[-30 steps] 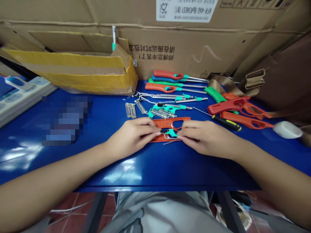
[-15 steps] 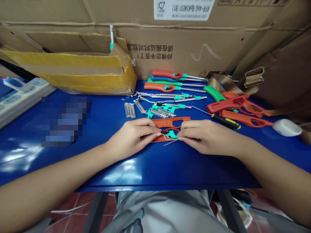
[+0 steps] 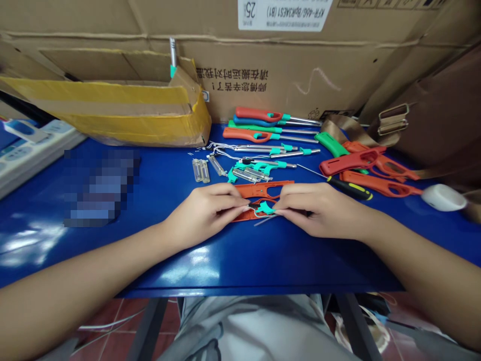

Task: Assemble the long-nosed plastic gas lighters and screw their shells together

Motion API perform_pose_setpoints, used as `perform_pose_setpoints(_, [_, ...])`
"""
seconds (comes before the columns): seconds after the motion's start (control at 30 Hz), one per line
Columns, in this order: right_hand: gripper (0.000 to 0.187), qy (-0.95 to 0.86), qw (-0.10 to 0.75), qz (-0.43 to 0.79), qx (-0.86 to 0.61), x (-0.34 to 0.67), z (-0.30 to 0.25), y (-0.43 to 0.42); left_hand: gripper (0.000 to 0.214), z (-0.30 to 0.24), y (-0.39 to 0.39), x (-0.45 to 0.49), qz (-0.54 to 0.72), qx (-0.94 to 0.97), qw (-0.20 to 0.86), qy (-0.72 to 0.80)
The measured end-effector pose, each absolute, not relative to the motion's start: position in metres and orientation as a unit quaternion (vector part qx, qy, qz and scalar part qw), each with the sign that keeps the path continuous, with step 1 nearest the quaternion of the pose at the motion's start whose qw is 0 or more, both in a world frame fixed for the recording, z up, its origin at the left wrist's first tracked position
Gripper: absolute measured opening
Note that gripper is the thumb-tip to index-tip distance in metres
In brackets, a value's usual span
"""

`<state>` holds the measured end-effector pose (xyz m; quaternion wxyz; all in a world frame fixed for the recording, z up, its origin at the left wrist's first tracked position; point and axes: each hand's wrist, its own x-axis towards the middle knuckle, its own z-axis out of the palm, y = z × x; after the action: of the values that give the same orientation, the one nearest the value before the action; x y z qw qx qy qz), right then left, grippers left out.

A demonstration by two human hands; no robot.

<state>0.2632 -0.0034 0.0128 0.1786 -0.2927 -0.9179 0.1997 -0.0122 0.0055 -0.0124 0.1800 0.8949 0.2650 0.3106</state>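
Note:
My left hand is closed, its thumb and fingertips pinching the end of a small black igniter part with a thin white wire. Opposite it, my right hand pinches the right end of a teal lighter trigger, which sits against the black part. Both pieces are held over one orange lighter shell half, partly covered by my fingers. Just behind lies a second orange shell half, inner side up. A thin clear tube sticks out by my right fingertips.
Behind my hands lie clear fuel tanks, metal lighter tubes and assembled lighters. To the right are a screwdriver, loose shells and a white rounded object. A yellow-taped carton stands at left.
My right hand has shifted very slightly, its fingers drawn closer together around the teal trigger. My left hand and the shell halves look almost unchanged.

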Motion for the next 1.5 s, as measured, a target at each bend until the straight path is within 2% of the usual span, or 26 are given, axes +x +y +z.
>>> perform_pose_setpoints(0.37, [0.017, -0.907, 0.226, 0.219, -0.279, 0.261, 0.007, -0.002, 0.013, -0.014, 0.005, -0.012, 0.296, 0.900, 0.186, 0.262])
perform_pose_setpoints(0.6, [0.015, -0.918, 0.186, 0.199, -0.287, 0.263, 0.000, 0.001, 0.014, -0.015, 0.006, -0.012, 0.307, 0.898, 0.178, 0.260])
perform_pose_setpoints(0.93, [0.024, -0.925, 0.153, 0.195, -0.289, 0.261, 0.004, -0.002, 0.014, -0.015, 0.005, -0.012, 0.309, 0.900, 0.170, 0.255])
perform_pose_setpoints(1.17, [0.014, -0.916, 0.141, 0.225, -0.300, 0.261, 0.009, -0.002, 0.013, -0.013, 0.001, -0.011, 0.328, 0.899, 0.156, 0.244])
perform_pose_setpoints(1.33, [0.013, -0.915, 0.130, 0.226, -0.307, 0.261, 0.012, -0.004, 0.015, -0.012, -0.002, -0.007, 0.346, 0.894, 0.153, 0.241])
perform_pose_setpoints(1.5, [0.015, -0.918, 0.118, 0.223, -0.306, 0.261, 0.014, -0.003, 0.016, -0.018, -0.001, -0.007, 0.296, 0.913, 0.123, 0.253])
